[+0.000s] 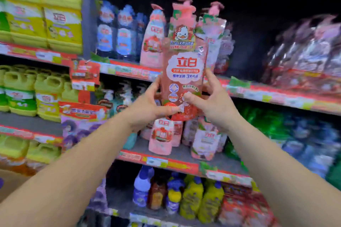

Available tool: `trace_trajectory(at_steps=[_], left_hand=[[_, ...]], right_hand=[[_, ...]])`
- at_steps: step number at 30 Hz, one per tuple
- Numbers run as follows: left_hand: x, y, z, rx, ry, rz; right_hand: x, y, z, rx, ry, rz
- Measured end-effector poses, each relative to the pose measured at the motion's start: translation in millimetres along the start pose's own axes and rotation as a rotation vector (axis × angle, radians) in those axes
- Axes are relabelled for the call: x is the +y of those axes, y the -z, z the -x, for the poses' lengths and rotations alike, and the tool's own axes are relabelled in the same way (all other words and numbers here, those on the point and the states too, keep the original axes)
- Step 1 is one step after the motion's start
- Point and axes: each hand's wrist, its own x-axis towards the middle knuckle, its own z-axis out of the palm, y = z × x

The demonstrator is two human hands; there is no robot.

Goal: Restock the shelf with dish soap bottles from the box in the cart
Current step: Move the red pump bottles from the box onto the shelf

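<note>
Pink plastic pump-top dish soap bottle (183, 57) with a duck label stands upright before the upper shelf (129, 69), held low down between left hand (147, 106) and right hand (212, 101), fingers curled around its sides.

A single wide-angle camera worn on a person's head looks forward and slightly down along both outstretched forearms, facing a stocked store shelf (184, 155) at close range. The left hand (147, 107) and right hand (212, 101) meet near the centre of the frame around a pink pump bottle (182, 64), with several shelf tiers filling the view from edge to edge. The lens bends the shelf lines toward the borders, where the packs blur; there is no second view to compare.
</note>
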Motion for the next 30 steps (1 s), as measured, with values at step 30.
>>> trace_trajectory(at_steps=[30], left_hand=[[-9.5, -152.3, -294.2, -0.153, -0.046, -0.304]], right_hand=[[78.2, 230.6, -143.8, 0.239, -0.130, 0.089]])
